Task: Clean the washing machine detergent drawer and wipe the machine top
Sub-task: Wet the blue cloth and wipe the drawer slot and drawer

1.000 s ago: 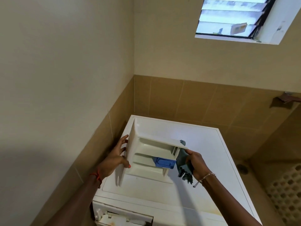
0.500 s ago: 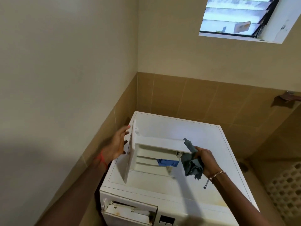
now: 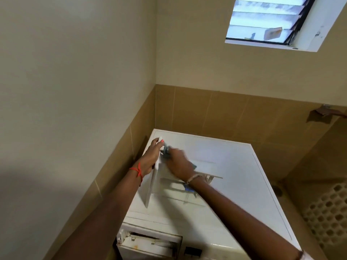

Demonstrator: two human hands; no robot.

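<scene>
Drawer (image 3: 152, 184) from the washing machine stands on the machine top (image 3: 234, 175), near the top's 9 o'clock edge. It is white, and its flat front plate stands up on its edge. The plate's long side runs from about 6 o'clock to 12 o'clock. The drawer's long body points away from the plate, toward 3 o'clock. A small blue part (image 3: 187, 188) shows inside it.

The left hand (image 3: 151, 158) is at the 9 o'clock side of the plate. It grips the plate's far end, with the fingers curled over the edge. The right hand (image 3: 178, 164) is just at the 3 o'clock side of that same end. It holds a grey cloth (image 3: 166, 152) bunched against the plate. This hand is blurry, so how its fingers lie is hard to see. The two hands are close together, with only the plate and the cloth between them.

There is one drawer, one cloth, one machine and two hands. The hole for the drawer (image 3: 150, 241) is open at 6 o'clock. One window (image 3: 262, 21) sits at 1 o'clock.
</scene>
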